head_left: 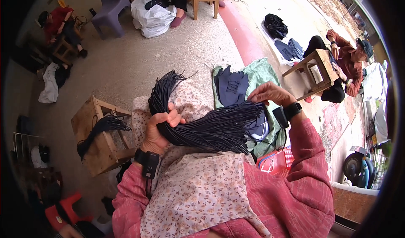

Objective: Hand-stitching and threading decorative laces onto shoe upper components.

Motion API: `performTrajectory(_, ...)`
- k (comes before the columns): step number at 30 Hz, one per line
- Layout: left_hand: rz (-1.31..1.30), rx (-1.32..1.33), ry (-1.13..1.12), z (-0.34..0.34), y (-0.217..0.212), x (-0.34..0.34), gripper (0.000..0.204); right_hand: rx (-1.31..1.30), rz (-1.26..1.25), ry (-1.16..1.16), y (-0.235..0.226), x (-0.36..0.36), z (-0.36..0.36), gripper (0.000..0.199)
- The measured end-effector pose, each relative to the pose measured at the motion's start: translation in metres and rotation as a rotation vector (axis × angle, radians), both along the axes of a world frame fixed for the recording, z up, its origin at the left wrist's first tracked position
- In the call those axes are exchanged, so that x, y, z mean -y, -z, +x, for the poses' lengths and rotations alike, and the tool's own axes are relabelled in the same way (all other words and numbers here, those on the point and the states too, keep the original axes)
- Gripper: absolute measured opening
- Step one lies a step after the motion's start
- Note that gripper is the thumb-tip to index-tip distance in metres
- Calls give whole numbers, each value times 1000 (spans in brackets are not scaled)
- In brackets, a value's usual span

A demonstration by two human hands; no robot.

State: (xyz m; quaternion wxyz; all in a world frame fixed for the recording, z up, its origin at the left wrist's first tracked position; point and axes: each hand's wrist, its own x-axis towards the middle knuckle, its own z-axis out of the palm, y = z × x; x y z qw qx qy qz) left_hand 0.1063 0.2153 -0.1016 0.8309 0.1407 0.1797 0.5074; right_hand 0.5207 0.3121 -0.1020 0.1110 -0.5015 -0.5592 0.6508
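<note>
Above the floral apron (198, 187), the bundle of dark cords (211, 130) is clamped in the grip of the left hand (157, 131), its longer stretch directed rightward; the right hand (274, 95) is placed nearest the loose ends, its closure untellable

No words, numbers or signs can be read. On the red plastic item (72, 203) at the lower left sits a small yellowish and dark patch (63, 214), possibly a label, too small to make out. The black wrist device (150, 163) on the person's left arm bears a tiny pale mark, likewise illegible.
</note>
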Motion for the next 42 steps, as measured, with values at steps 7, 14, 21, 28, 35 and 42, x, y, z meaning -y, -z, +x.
performTrajectory(7,-109,-29,-76,-12,6,-15,23,-25,163,501,0,-9,59,16)
performTrajectory(14,-148,-48,-46,-12,6,-11,22,49,231,426,2,18,47,21)
performTrajectory(21,-169,-138,-24,2,1,-20,24,-166,241,94,-43,26,-79,18)
performTrajectory(28,-175,-42,-24,-2,4,-9,23,-356,252,-105,-34,8,-117,18)
performTrajectory(35,-136,-121,-37,2,8,-4,21,106,74,-412,64,15,-69,26)
performTrajectory(42,-114,-205,-38,8,7,-5,23,181,212,11,64,-13,-51,24)
